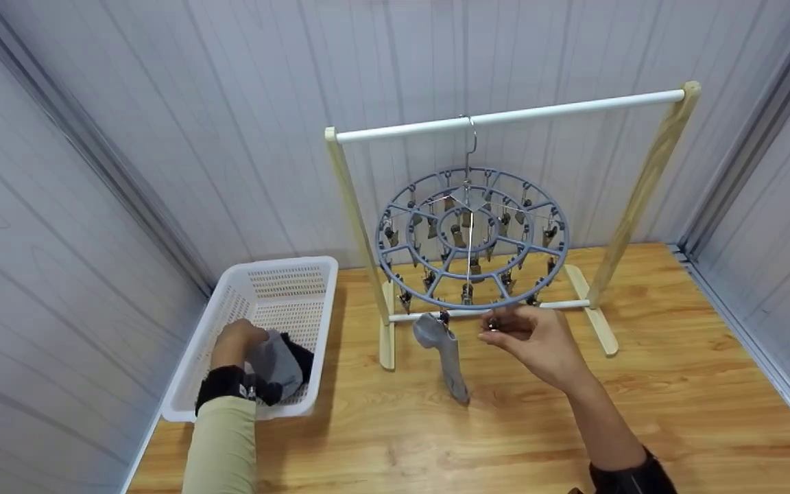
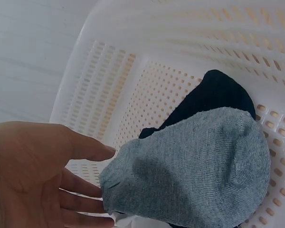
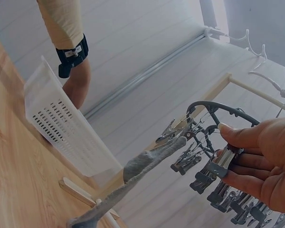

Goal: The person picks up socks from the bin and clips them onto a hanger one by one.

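Observation:
A grey sock (image 2: 194, 166) lies over a black sock (image 2: 213, 97) in the white plastic basket (image 1: 330, 295). My left hand (image 2: 33, 166) reaches into the basket at the narrow end of the grey sock, its thumb and fingers spread and fairly straight beside the fabric. With my right hand (image 1: 539, 343) I pinch a clothes clip (image 3: 223, 161) on the near rim of the round blue-grey drying hanger (image 1: 395, 274). Another grey sock (image 1: 451, 363) hangs from a neighbouring clip, left of my right hand.
The hanger hooks over the white bar (image 1: 573, 108) of a stand with wooden legs (image 1: 631, 199). Several more clips dangle from its rings. The basket and stand rest on a wood-patterned floor (image 1: 402, 439), with ribbed walls (image 1: 251, 123) behind and at both sides.

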Tool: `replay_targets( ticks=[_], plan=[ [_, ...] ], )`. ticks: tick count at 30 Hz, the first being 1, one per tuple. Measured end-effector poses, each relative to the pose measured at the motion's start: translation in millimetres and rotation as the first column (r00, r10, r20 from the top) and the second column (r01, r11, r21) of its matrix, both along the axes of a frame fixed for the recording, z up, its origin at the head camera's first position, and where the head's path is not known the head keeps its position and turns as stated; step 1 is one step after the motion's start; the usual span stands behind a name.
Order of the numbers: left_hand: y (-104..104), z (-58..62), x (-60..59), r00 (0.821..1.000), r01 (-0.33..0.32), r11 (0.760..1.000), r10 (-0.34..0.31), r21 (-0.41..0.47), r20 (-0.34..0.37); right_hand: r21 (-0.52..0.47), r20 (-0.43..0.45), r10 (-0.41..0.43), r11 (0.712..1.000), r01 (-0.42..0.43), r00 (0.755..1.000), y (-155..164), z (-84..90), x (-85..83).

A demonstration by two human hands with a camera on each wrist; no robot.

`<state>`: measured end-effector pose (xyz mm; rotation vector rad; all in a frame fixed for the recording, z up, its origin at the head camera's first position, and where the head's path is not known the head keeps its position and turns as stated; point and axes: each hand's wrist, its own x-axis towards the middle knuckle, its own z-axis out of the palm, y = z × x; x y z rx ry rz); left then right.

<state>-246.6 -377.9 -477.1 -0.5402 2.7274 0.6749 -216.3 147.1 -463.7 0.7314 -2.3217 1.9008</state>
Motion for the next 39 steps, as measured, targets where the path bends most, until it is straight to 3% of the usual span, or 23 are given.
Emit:
replay_targets(
  ticks=[7,16,23,30,39],
  plan=[
    [3.6,1.4,0.2,0.998,-0.033,0.999,0.031,-0.031,-0.057,-0.002,-0.009,0.001,1.000,-0.001,1.000,-0.5,0.8,-0.2],
    [3.5,-5.5,-5.0,0.990,-0.116,0.988,0.107,-0.098,-0.091,-0.006,0.008,0.008,1.000,-0.008,1.000,-0.9,1.3,-0.4],
    [5.3,-7.9,-9.4,0.990,-0.111,0.980,0.096,-0.167,-0.099,-0.015,0.021,0.003,1.000,-0.003,1.000,-0.9,1.0,-1.0],
    [8.7,-9.0,-11.4,0.989,-0.116,0.977,0.097,-0.176,-0.111,-0.021,0.023,0.014,1.000,-0.014,1.000,-1.5,1.8,-0.8],
    [8.1,-11.8,-11.5,0.975,-0.111,0.981,0.077,-0.157,-0.210,-0.015,0.047,0.008,1.000,-0.008,0.999,-1.8,3.0,0.6]
  ],
)
